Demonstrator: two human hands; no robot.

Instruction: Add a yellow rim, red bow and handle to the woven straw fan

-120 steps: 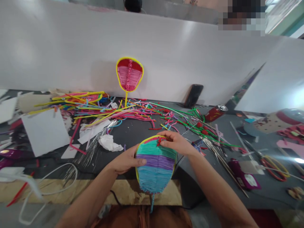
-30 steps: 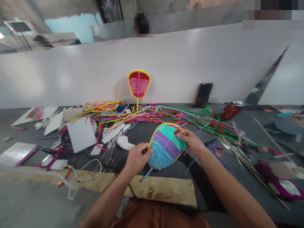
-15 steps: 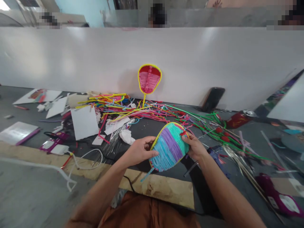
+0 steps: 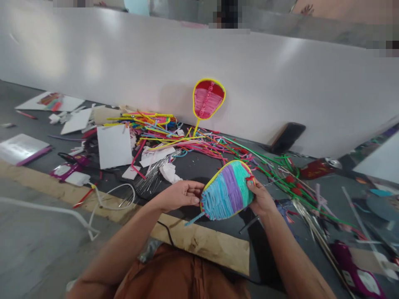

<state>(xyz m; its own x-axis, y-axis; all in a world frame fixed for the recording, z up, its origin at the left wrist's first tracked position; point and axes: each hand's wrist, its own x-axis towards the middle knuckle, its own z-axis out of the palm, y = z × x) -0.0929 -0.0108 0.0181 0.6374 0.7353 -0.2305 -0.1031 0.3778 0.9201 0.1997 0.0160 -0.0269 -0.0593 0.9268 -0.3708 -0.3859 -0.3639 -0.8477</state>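
A pear-shaped pipe-cleaner fan (image 4: 222, 193) is tilted above the dark table, its yellow rim around light blue, purple and mint green bands. A short twisted blue stem pokes out at its lower left. My right hand (image 4: 262, 197) grips its right edge, the thumb beside a small red piece on the front. My left hand (image 4: 179, 195) is at the left rim, with thumb and fingers apart and the fingertips close to or touching the edge. Further back, a pink and red fan (image 4: 208, 99) with a yellow rim and a row of beads leans against the white board.
Loose pipe cleaners (image 4: 199, 145) spread along the board's foot. A phone (image 4: 286, 138) leans there, near a red can (image 4: 321, 168). White cards (image 4: 114, 146), a crumpled tissue (image 4: 169, 172), purple glue guns (image 4: 357, 270) and a white cable (image 4: 112, 207) lie around. A brown cardboard strip (image 4: 205, 245) runs along the front edge.
The fan has shifted slightly right and turned a little flatter. My left thumb has slid off its front to beside the rim. The whole view has tilted and moved somewhat.
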